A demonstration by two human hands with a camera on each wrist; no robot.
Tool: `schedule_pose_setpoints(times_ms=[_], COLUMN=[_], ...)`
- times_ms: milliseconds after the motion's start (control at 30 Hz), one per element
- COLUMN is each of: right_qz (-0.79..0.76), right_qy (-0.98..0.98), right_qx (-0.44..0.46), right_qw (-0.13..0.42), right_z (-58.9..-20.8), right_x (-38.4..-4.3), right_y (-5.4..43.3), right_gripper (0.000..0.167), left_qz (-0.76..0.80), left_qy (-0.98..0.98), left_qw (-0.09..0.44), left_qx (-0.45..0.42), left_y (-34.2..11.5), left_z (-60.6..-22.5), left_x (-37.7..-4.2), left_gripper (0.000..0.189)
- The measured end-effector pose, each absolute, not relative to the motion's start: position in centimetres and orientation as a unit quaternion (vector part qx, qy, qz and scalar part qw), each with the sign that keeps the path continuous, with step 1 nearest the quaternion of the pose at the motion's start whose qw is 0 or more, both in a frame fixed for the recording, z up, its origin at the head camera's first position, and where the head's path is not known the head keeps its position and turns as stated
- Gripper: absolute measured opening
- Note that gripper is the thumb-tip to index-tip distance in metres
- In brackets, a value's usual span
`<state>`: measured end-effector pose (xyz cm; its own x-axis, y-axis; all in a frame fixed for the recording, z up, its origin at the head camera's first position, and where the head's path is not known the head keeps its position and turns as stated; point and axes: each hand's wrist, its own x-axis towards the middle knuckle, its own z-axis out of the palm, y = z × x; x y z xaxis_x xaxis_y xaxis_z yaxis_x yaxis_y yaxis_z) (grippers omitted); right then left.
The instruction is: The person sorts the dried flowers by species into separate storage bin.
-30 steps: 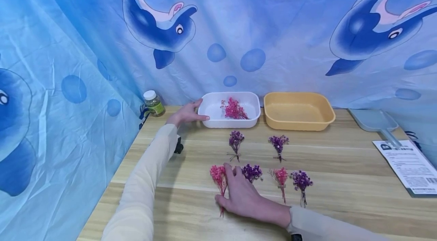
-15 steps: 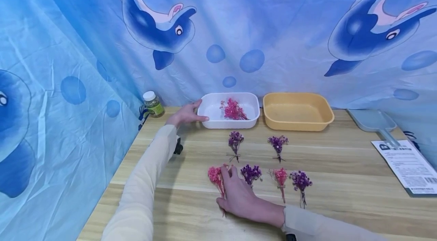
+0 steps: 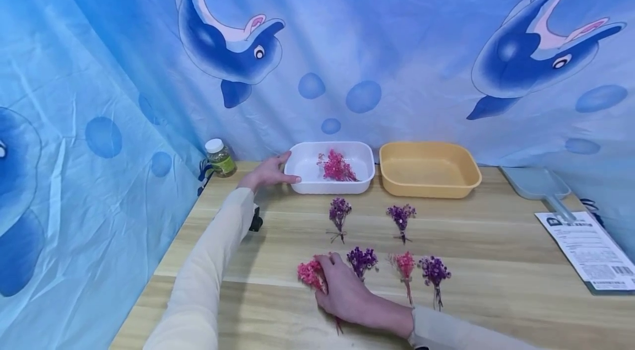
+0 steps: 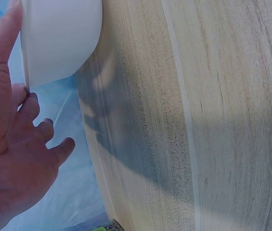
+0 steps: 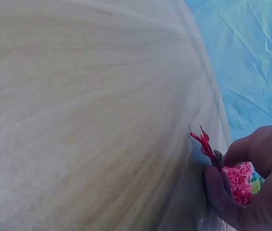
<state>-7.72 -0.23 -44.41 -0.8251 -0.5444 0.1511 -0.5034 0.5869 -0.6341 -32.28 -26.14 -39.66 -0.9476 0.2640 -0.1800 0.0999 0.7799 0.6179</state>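
Dolphin-print curtains (image 3: 421, 19) bordering a wooden table (image 3: 268, 306) show a screened-off workspace

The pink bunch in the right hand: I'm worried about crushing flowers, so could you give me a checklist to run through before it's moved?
1. Pink bunch held by its stems: ok; the right hand has thumb and finger at the tie.
2. White tray held: ok; the left hand grips its left end.
3. Room in that tray: ok; the pink flowers inside leave its left side bare.
4. Free path along the table from hand to tray: not ok; a purple bunch lies between, so lifting over it seems wiser.
5. Held bunch off the table: cannot tell.
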Motion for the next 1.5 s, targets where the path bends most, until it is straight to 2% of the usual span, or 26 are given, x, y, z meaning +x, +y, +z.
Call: schedule_pose_setpoints(times_ms=[333, 700, 833, 1267, 1500], right_qz=[-0.357, -0.416, -0.433, -0.377, -0.387], right_qy=[0.881, 0.846, 0.836, 0.853, 0.840], right_qx=[-0.306, -0.332, -0.333, -0.359, -0.379], right_qw=[0.040, 0.036, 0.043, -0.034, -0.014], right_z=[-44.1, -42.0, -40.8, -37.5, -37.0], right_x=[-7.7, -8.9, -10.2, -16.1, -18.5], right_y=[0.1, 1.6, 2.5, 4.9, 5.4], right_gripper=[0.067, 0.068, 0.070, 0.074, 0.072], left_qz=[0.318, 0.319, 0.323, 0.318, 0.321], left_qy=[0.934, 0.934, 0.932, 0.934, 0.934], left_qw=[0.136, 0.131, 0.132, 0.132, 0.125], left_qx=[0.093, 0.096, 0.099, 0.094, 0.100], left_y=[-26.1, -26.2, -26.3, -26.2, -26.1], left_z=[-39.7, -39.7, -39.7, -39.6, -39.4], left_x=[-32.4, -32.3, -32.3, -32.2, -32.0], left_gripper=[0.107, 0.107, 0.109, 0.109, 0.108])
